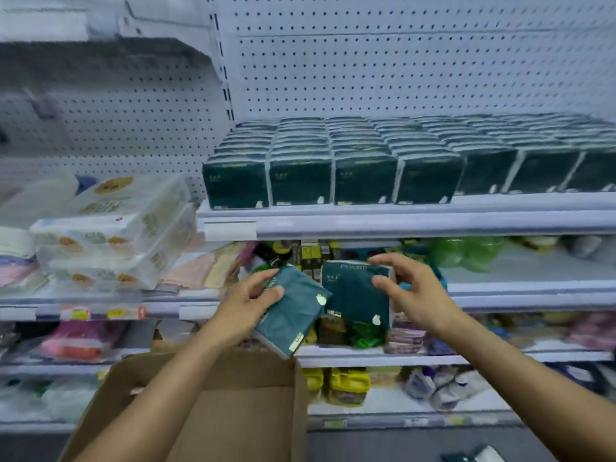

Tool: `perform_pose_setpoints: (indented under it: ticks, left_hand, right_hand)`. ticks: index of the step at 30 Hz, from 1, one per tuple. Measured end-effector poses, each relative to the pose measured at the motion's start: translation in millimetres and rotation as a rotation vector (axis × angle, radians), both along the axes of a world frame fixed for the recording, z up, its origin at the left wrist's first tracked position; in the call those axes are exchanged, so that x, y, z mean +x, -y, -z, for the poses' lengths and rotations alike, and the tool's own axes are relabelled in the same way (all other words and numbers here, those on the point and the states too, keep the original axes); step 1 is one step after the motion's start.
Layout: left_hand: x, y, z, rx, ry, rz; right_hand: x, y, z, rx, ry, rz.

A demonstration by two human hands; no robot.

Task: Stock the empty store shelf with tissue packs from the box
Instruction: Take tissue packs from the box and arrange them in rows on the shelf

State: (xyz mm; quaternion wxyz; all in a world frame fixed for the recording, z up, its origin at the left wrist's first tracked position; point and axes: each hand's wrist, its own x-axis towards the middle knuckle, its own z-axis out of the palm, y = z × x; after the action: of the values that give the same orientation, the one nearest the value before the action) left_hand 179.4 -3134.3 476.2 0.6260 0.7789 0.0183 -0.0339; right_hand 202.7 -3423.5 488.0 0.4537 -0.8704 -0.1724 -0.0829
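Fingers [266, 291] of the left hand [246, 305] curl over the left tissue pack [293, 315], tilted, its long axis running up-left to down-right. The right hand [410, 295] pinches the right tissue pack [353, 295] at its edge, thumb in front; this pack is upright, face outward. Both are carried above the box [233, 411], likely bound for the shelf [400, 221], whose stocked packs [333, 175] stand in upright rows.

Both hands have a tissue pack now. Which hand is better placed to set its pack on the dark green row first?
Probably the right hand. Its tissue pack is upright, facing like the shelved row, and sits higher. The left hand holds its pack tilted and lower, just above the cardboard box.
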Motion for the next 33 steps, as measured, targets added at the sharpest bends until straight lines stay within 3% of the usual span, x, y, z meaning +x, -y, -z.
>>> perform_pose_setpoints:
  ticks: [8, 14, 28, 33]
  left_hand:
    - [27, 164, -49, -0.042, 0.127, 0.061]
    - [47, 234, -67, -0.085, 0.141, 0.019]
    - [97, 250, -97, -0.012, 0.223, 0.046]
    - [104, 250, -101, 0.026, 0.237, 0.066]
  right_hand:
    - [25, 173, -66, -0.018, 0.193, 0.073]
    - [64, 252, -106, 0.005, 0.329, 0.134]
    - [142, 266, -105, -0.050, 0.237, 0.084]
    - [146, 259, -97, -0.109, 0.329, 0.114]
